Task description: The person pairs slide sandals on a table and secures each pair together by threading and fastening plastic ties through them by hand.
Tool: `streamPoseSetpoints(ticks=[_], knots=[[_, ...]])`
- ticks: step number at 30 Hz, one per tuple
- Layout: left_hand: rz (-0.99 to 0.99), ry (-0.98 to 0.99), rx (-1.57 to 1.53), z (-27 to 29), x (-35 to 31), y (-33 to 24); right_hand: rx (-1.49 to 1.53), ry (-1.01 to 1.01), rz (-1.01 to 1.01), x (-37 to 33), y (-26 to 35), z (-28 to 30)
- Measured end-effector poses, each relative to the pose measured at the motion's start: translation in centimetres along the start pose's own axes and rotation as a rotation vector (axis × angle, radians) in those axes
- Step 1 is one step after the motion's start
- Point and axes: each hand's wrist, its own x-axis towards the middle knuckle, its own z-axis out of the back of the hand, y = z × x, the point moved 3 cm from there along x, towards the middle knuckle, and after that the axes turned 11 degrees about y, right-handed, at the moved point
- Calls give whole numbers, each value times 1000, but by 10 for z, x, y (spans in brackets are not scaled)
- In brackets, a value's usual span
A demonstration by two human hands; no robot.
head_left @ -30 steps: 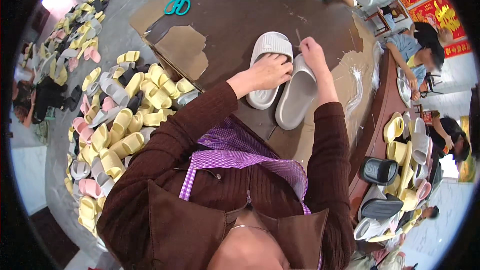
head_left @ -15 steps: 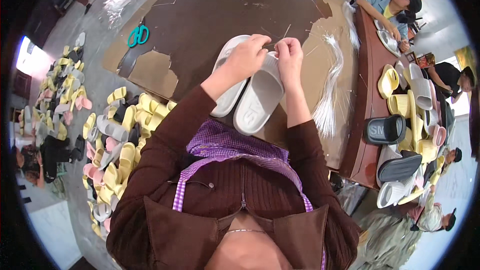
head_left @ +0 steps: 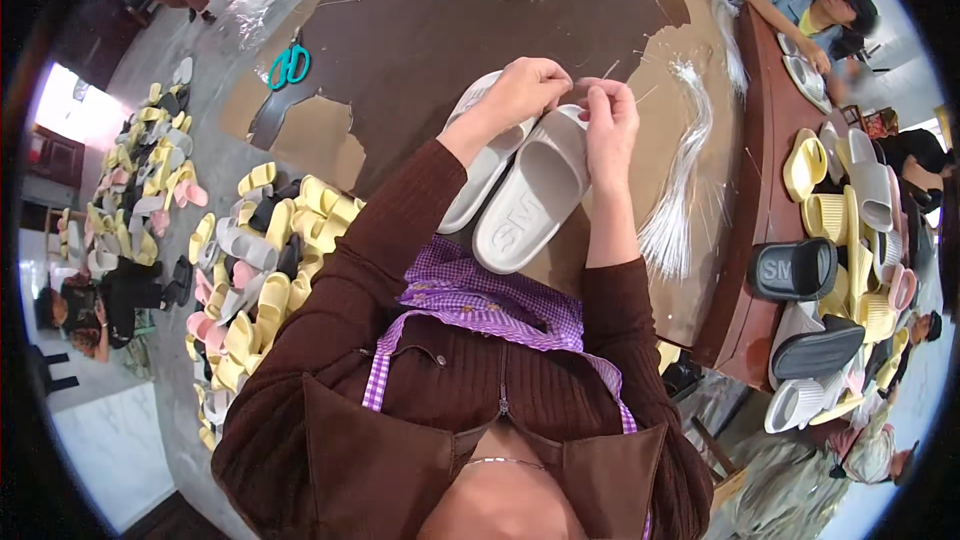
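A pair of grey slide slippers lies side by side on the table, toe ends away from me: the left slipper (head_left: pixel 470 192) is partly covered by my forearm, the right slipper (head_left: pixel 525 210) shows its footbed. Over their toe ends, my left hand (head_left: pixel 522 98) and my right hand (head_left: pixel 612 122) face each other, fingertips pinched close together on a thin white tie (head_left: pixel 611 68). One end of it sticks up beyond the right fingers; the rest is mostly hidden. The right hand rests beside the right slipper's strap.
A bundle of white plastic ties (head_left: pixel 672 225) lies right of the slippers on torn brown paper. Teal-handled scissors (head_left: pixel 290 67) lie at the far left. Assorted slippers (head_left: pixel 845 270) crowd the right-hand table; piles of slippers (head_left: pixel 265 270) cover the floor at left. A person (head_left: pixel 815 15) sits at the far right.
The view has shifted, so the table's contents appear slightly moved to the right. Both hands stay at the slippers' toe ends, with the fingertips a little closer together.
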Motion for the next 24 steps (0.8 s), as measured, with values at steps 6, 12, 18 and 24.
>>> streamPoseSetpoints(ticks=[6,12,18,24], knots=[[63,-44,-319,1,-9,-9,137,-49,13,-2,-1,1],[12,-38,-448,4,-15,-15,56,-5,16,-6,6,-4],[-52,-16,-459,2,-16,-15,-119,-12,88,-6,0,-2],[-114,52,-484,3,-17,-10,-431,-53,210,-8,14,-4]])
